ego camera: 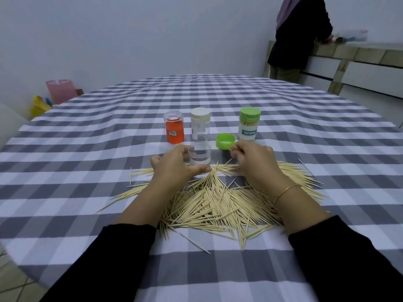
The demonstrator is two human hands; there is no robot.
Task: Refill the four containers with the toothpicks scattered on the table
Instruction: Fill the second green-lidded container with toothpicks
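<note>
A wide heap of toothpicks (pixel 218 199) lies scattered on the checked tablecloth in front of me. My left hand (pixel 174 166) curls around a short clear open container (pixel 200 155) standing at the heap's far edge. My right hand (pixel 255 162) pinches a small bundle of toothpicks (pixel 234 148) just right of that container. Behind stand an orange-labelled container with a clear lid (pixel 174 127), a clear container with a white cap (pixel 200 124), and a closed green-capped container (pixel 249 124) filled with toothpicks. A loose green cap (pixel 225 141) lies upside down between them.
The table (pixel 305 131) is round, covered in grey and white checks. A person in dark clothes (pixel 298 33) stands at a counter at the back right. A pink bin (pixel 61 90) and a yellow bag (pixel 39 105) sit on the floor at the far left.
</note>
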